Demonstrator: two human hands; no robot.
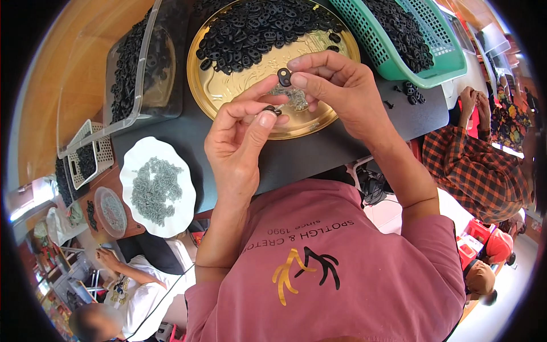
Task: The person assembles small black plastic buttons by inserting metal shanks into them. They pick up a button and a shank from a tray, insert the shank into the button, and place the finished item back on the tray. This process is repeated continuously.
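Over a round gold tray [195,74], my right hand [342,85] pinches a small black oval piece with holes [284,80] between thumb and fingertips, held upright. Just left of it and slightly lower, my left hand [235,139] grips another small black piece [273,110] between thumb and fingers; its shape is partly hidden. The two pieces are apart. A heap of similar black oval pieces [256,34] covers the far part of the tray. Beneath my hands lies a small pile of silvery bits [297,100], partly covered by my fingers.
A clear plastic bin [142,85] with black pieces stands left, a green basket [393,62] of them right. A white scalloped plate [188,199] holds grey screw-like bits. Loose black pieces [414,94] lie near the table's right edge. Other people sit on both sides.
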